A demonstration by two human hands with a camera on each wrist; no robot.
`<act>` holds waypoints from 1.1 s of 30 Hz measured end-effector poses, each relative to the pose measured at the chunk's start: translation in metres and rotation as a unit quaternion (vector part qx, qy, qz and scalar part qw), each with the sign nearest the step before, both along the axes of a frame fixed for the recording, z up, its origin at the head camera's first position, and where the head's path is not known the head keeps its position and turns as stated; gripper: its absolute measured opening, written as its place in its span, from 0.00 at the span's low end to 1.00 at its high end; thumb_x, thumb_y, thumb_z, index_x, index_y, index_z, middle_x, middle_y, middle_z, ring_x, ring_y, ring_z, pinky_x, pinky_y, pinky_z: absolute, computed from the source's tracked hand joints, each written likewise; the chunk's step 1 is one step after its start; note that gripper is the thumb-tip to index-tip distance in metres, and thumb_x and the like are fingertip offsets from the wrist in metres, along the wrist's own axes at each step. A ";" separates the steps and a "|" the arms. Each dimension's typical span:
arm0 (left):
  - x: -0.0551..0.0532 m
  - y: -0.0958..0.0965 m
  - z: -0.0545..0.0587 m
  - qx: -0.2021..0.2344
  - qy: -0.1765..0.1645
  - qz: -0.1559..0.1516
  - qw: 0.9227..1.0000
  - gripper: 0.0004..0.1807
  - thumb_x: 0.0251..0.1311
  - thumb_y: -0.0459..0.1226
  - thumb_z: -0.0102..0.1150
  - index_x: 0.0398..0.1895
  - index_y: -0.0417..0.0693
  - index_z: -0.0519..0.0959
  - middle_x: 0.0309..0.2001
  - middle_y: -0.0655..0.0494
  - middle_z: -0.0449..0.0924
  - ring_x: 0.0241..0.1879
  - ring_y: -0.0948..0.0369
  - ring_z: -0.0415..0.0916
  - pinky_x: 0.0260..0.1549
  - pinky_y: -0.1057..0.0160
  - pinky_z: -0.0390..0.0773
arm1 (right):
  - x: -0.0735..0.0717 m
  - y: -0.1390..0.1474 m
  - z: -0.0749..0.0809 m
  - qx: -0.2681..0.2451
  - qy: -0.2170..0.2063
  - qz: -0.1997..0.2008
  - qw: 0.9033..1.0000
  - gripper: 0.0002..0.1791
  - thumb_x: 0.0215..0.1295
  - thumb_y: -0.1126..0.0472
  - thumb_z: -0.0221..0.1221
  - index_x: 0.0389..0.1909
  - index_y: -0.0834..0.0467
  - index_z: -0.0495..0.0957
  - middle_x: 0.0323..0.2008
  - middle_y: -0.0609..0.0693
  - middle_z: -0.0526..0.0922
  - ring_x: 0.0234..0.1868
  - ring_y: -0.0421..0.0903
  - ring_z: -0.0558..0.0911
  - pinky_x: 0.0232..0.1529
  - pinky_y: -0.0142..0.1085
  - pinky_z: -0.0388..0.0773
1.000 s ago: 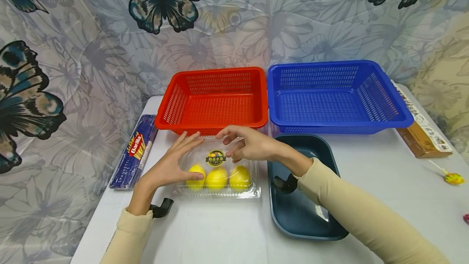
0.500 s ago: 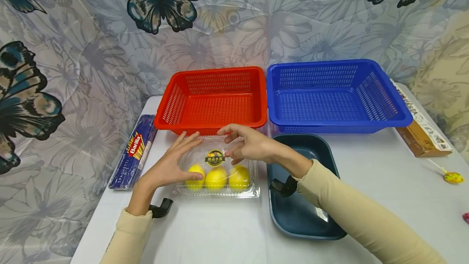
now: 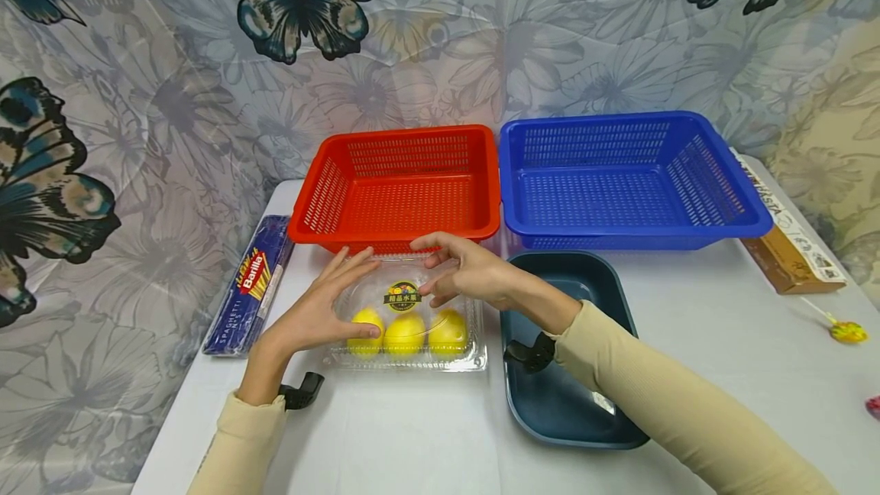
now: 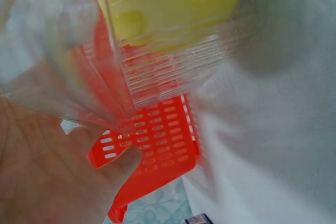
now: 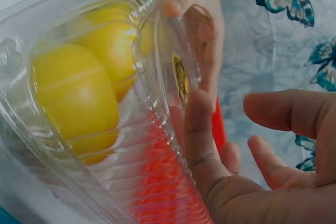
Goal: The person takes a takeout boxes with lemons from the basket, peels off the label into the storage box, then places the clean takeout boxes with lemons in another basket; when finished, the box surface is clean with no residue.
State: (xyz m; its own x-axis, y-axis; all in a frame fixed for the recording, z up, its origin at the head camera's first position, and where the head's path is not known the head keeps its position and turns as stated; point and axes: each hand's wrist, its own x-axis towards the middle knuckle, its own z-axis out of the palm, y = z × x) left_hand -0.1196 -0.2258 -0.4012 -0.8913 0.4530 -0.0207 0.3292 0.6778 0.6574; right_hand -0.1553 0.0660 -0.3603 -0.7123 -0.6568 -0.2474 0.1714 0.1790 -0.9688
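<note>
Clear box [image 3: 407,307] under left grip [image 3: 312,315] (contact unclear)

Beige sleeves [image 3: 660,384] — black wrist pieces [image 3: 302,390]

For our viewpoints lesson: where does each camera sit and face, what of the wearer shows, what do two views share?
Head: on the head, facing forward and down at the clear box; left hand, right hand and sleeves show.
Left wrist: on that wrist, facing the box and red basket; left hand shows.
Right wrist: on that wrist, facing across the box; both hands show.
Wrist views share the box.
</note>
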 end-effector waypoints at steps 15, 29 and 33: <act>0.000 0.000 0.001 -0.004 -0.003 0.001 1.000 0.55 0.44 0.53 0.81 0.78 0.62 0.63 0.83 0.60 0.50 0.83 0.45 0.31 0.72 0.24 0.41 | 0.000 0.002 0.004 0.020 0.017 -0.013 1.000 0.35 0.65 0.74 0.57 0.72 0.53 0.63 0.63 0.65 0.67 0.54 0.64 0.84 0.48 0.50 0.87; 0.001 -0.001 0.002 -0.001 -0.011 0.003 1.000 0.56 0.44 0.54 0.81 0.78 0.63 0.63 0.83 0.59 0.49 0.83 0.47 0.29 0.72 0.24 0.41 | -0.001 -0.002 -0.006 -0.028 0.001 -0.026 0.999 0.33 0.64 0.73 0.55 0.71 0.59 0.64 0.60 0.66 0.69 0.52 0.61 0.86 0.48 0.45 0.87; 0.001 -0.001 0.001 -0.002 -0.010 0.003 1.000 0.56 0.44 0.54 0.81 0.78 0.63 0.63 0.83 0.60 0.49 0.84 0.48 0.30 0.73 0.25 0.42 | 0.001 -0.001 -0.002 0.002 0.042 -0.046 0.998 0.28 0.66 0.74 0.56 0.67 0.62 0.66 0.57 0.66 0.71 0.51 0.64 0.84 0.42 0.43 0.88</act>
